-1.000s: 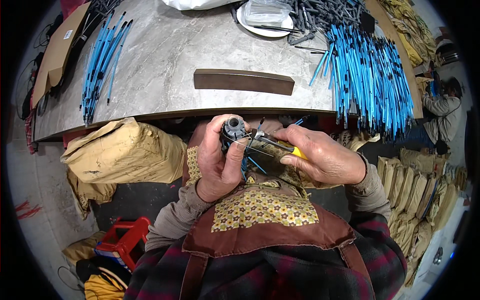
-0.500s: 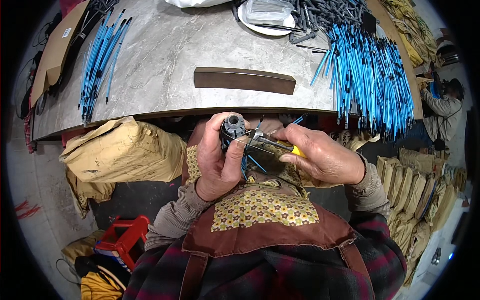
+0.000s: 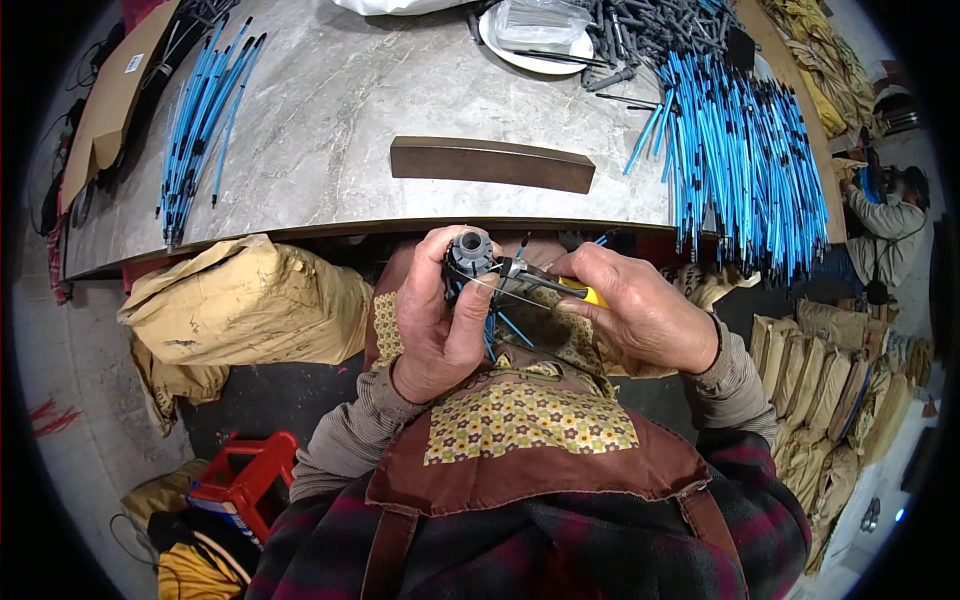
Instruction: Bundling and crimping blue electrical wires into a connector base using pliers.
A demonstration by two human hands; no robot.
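Note:
My left hand [image 3: 437,318] is closed round a grey slotted round hub [image 3: 472,254], pinching it between thumb and fingers, its open centre facing up. Thin blue rods [image 3: 515,328] with dark ends show below the hub; how they join it is mostly hidden. In my right hand [image 3: 645,312] are pliers with yellow-and-black handles [image 3: 578,290], their jaws against the hub's right side. A thin wire [image 3: 522,297] runs from the hub's near rim past my left thumb, toward my right hand.
A dark brown bar [image 3: 490,163] lies on the grey table [image 3: 320,120]. Blue rods [image 3: 745,160] are heaped at the right, with a smaller bunch [image 3: 205,120] at the left. Grey parts surround a white plate [image 3: 535,60]. A wrapped bundle [image 3: 245,305] stands below the table edge.
The pliers' jaws have shifted slightly at the hub's side, and my right hand has moved a little left. My left hand keeps its hold on the hub.

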